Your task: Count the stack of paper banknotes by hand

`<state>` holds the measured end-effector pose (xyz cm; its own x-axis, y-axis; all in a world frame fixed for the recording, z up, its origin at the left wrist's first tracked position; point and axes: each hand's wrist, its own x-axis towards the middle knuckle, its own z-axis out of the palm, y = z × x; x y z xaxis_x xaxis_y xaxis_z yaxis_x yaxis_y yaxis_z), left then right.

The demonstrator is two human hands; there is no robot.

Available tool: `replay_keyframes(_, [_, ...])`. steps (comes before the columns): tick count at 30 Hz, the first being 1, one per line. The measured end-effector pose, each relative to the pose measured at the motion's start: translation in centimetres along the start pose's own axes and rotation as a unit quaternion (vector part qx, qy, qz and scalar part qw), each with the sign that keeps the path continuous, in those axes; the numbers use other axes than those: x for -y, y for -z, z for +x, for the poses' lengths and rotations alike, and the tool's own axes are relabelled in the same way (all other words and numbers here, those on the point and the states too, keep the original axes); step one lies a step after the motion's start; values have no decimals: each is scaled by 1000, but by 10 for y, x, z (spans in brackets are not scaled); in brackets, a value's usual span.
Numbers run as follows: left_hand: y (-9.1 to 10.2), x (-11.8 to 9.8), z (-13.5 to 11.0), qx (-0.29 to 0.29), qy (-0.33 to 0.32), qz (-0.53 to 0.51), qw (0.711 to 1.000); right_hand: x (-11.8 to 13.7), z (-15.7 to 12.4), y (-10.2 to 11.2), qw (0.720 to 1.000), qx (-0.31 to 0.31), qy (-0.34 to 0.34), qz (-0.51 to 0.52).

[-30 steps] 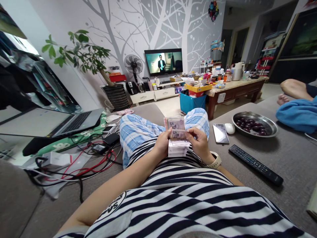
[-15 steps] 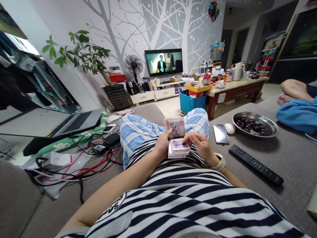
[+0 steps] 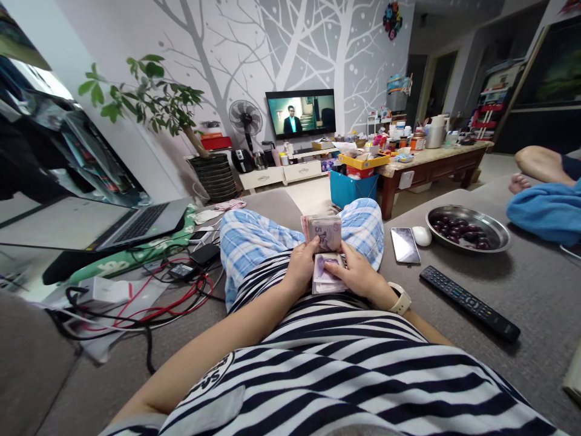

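Television (image 3: 300, 114): lit
Wall (image 3: 240, 27): grey and white, painted trees (image 3: 340, 60) around the television
Cabinet (image 3: 299, 172): white, low, below the television
Table (image 3: 436, 170): wooden, right of the television
Floor (image 3: 306, 191): pale, before the television
Couch (image 3: 547, 293): grey, opposite the television
Light (image 3: 49, 82): bright, far left of the television

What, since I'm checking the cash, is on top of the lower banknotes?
The right hand rests its thumb there, hiding part of the top note; notes beneath are covered except edges.
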<state>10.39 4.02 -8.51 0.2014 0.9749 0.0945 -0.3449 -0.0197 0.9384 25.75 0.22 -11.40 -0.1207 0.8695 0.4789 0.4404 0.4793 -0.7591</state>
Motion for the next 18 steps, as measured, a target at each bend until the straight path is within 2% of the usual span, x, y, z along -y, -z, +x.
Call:
replay_keyframes(3, [0,-1,0,1,-12,18,1000,3,-2,-1,1000,22,4,-11])
replay_keyframes(10, [-2,-4,-2,17,-35,7,999,13,-4,-3,995,14,-7,-96])
replay_keyframes(18, [-3,-4,-4,10,-11,-17,1000,24,-4,6,988,44,-18,-148])
